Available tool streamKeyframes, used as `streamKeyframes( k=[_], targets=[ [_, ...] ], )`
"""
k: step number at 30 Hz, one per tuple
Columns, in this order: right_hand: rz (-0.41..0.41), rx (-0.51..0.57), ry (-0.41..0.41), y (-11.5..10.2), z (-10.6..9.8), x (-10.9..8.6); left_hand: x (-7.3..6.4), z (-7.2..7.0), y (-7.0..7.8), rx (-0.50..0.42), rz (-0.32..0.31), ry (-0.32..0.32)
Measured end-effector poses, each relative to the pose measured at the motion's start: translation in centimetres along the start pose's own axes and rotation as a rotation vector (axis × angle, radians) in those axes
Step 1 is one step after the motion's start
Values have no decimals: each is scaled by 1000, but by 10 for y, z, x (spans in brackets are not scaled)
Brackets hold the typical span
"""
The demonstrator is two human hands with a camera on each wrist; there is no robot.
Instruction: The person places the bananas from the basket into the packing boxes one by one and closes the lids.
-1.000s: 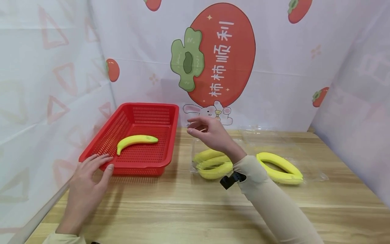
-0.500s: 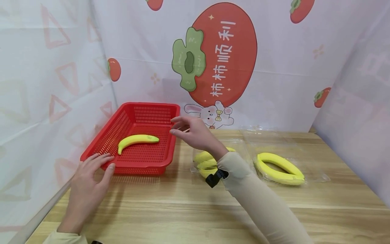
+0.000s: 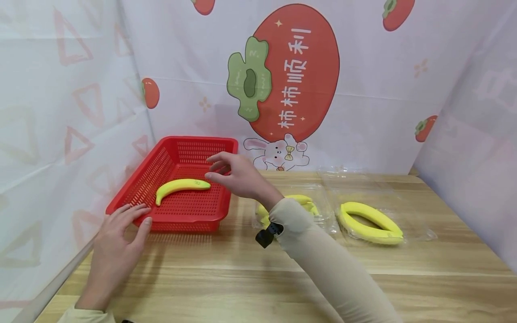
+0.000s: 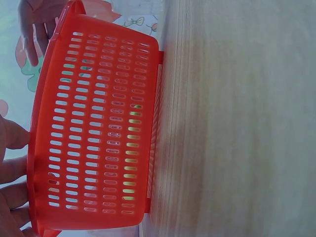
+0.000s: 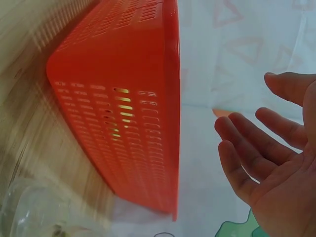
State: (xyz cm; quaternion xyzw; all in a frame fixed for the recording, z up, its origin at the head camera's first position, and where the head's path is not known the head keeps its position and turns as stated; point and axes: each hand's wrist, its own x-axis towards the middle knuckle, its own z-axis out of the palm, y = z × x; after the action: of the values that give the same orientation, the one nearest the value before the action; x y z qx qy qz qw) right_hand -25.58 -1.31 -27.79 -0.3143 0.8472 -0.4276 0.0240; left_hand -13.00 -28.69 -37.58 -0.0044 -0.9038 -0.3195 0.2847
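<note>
A red slotted plastic basket [image 3: 181, 225] stands at the left of the table, with one yellow banana [image 3: 181, 184] lying on its floor. My left hand [image 3: 117, 240] rests its fingertips at the basket's near left corner; in the left wrist view the fingers [image 4: 14, 170] touch the rim. Above the basket's right side hangs my right hand [image 3: 238, 177], its fingers loosely bent and nothing between them. The right wrist view shows that hand [image 5: 281, 163] apart from the basket [image 5: 143, 59], which stands beside it. Through the slots, bits of the yellow banana show.
Right of the basket, a clear plastic box holds several bananas [image 3: 303, 200], partly hidden behind my right forearm. Farther right, another clear open container holds yellow bananas [image 3: 373, 233]. White printed cloth [image 3: 363, 130] walls off the back and sides of the wooden table [image 3: 226, 287].
My right hand has moved left, from above the boxed bananas to over the basket's right side. My left hand, the basket and the banana in it have stayed in place.
</note>
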Motion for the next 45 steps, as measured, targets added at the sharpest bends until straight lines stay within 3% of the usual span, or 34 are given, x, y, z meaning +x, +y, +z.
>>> streamKeyframes(
  k=[22,37,45],
  targets=[
    [4,-9,1,-10,15,14,-1,2,1,9,-4,-12],
    [17,9,-8,-11,18,21,0,3,-1,-17,30,11],
    [30,-27,-14,-13,23,25,-1,2,0,5,-9,-9]
  ],
)
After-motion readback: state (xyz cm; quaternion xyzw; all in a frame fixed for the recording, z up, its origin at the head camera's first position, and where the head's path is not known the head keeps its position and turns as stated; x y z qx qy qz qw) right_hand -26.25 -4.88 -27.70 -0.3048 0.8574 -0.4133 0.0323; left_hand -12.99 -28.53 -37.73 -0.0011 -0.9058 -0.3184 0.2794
